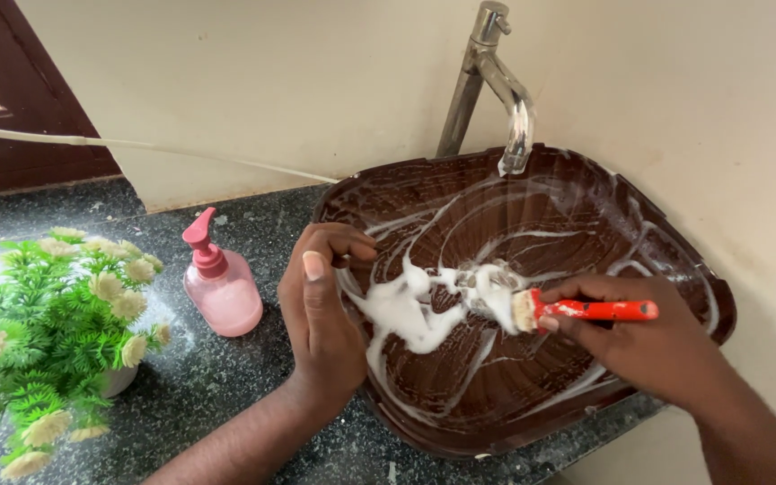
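**Brush at Work in a Soapy Brown Basin**

One dark speckled stone desk [226,377] carried everything in view. On it, at the right, sat one brown basin [675,260] with a wood-grain pattern, roughly square with rounded corners, its inside streaked with white foam [406,310]. One metal tap [496,90] rose at the far side of the basin, its spout hanging over the far rim. At the near left stood one potted plant [38,332] with green fronds and cream flowers. Between plant and basin stood one pink pump bottle [220,287], rounded, translucent, with a darker pink pump head. One thin pale hose [136,145] ran along the far wall.

Two hands were in view. The left hand [321,305] gripped the basin's left rim, fingers curled over the edge into the bowl, thumb lying along the outside, forearm reaching in from the near side. The right hand [639,346] was closed around the red handle of one small brush [577,311], held level over the middle of the basin, its pale bristles pointing left and touching the foam.
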